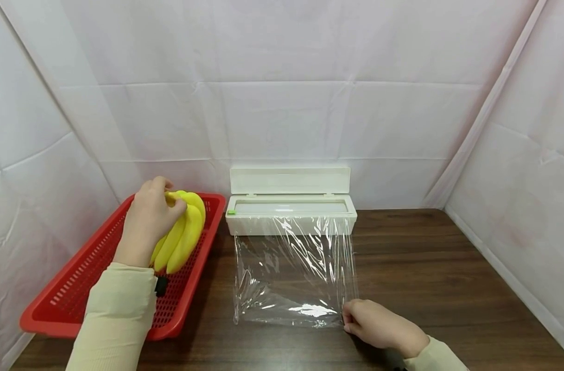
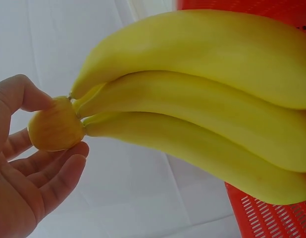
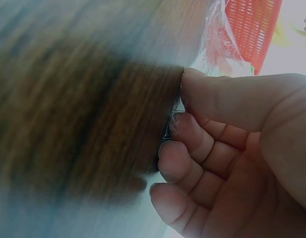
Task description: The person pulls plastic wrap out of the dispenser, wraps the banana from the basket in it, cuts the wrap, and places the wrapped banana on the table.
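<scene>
My left hand [image 1: 153, 214] pinches the rounded stem end of a bunch of yellow bananas [image 2: 202, 89], thumb on one side and fingers on the other. The bunch hangs tips down over the red basket [image 1: 210, 247]. My right hand [image 1: 379, 323] pinches the near right corner of a clear sheet of plastic wrap [image 1: 291, 278]. That sheet stretches over the brown table from a white wrap dispenser [image 1: 291, 225]. In the right wrist view, my right fingers [image 3: 187, 163] curl close to the wood, with film between thumb and forefinger.
The dispenser's lid [image 1: 289, 180] stands raised at the back, and a small green piece [image 1: 232, 212] sits at its left end. White cloth walls [image 1: 282, 118] enclose the table [image 1: 411, 268] at the back and both sides. The basket stands left of the wrap.
</scene>
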Motion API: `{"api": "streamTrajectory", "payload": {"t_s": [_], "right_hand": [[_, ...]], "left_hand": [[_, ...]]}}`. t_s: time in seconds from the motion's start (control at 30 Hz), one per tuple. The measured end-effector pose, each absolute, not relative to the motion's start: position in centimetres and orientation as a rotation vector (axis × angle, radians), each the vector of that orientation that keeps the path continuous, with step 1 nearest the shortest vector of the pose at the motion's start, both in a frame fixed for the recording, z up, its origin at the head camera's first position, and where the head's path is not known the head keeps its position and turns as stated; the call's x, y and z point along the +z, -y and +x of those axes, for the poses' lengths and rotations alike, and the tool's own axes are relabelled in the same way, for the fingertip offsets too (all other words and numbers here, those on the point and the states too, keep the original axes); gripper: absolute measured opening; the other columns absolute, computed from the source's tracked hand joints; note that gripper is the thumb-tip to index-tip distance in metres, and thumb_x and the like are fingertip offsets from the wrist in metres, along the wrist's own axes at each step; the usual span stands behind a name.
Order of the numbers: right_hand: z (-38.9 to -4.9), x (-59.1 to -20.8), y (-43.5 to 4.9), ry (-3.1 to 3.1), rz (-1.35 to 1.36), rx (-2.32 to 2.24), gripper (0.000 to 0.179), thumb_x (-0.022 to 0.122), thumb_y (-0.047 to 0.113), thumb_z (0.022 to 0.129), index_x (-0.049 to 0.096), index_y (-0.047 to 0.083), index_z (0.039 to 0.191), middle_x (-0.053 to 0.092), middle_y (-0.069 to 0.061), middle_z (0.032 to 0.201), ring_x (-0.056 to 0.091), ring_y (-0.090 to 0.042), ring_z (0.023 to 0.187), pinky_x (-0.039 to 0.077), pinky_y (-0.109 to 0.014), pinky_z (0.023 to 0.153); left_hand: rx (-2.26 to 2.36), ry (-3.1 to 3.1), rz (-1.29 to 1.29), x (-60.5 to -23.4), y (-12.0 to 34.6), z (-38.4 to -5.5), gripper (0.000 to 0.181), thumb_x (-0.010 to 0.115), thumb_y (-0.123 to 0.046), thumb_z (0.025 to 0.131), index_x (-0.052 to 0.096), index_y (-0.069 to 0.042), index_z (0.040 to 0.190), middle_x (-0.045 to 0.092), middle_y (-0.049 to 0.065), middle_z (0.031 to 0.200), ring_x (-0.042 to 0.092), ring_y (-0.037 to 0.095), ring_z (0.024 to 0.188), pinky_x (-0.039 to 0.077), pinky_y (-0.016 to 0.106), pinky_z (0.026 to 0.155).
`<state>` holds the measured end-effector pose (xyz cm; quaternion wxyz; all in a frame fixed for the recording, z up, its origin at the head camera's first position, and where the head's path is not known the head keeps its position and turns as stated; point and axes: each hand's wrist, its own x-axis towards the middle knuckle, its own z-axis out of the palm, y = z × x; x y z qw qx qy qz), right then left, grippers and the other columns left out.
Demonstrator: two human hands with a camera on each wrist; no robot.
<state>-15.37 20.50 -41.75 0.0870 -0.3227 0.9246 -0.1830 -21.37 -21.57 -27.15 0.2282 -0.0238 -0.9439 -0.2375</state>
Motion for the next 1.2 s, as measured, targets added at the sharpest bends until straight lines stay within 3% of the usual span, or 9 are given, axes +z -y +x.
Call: {"api": "streamTrajectory", "payload": {"t_s": [1.2], "right_hand": [[-15.2, -41.4, -20.6, -2.730, -0.936, -0.578, 0.022, 0.065, 0.011, 0.086, 0.049, 0.017, 0.072, 0.042, 0.013, 0.066, 0.035, 0.002, 0.059, 0.034, -0.019, 0.054]], "left_hand": [[-0.680, 2.422, -0.161, -25.9, 19.8, -21.0, 0.028, 0.057, -0.008, 0.084, 0.054, 0.006, 0.108, 0.055, 0.023, 0.104, 0.051, 0.036, 0.091, 0.047, 0.050, 0.079]]}}
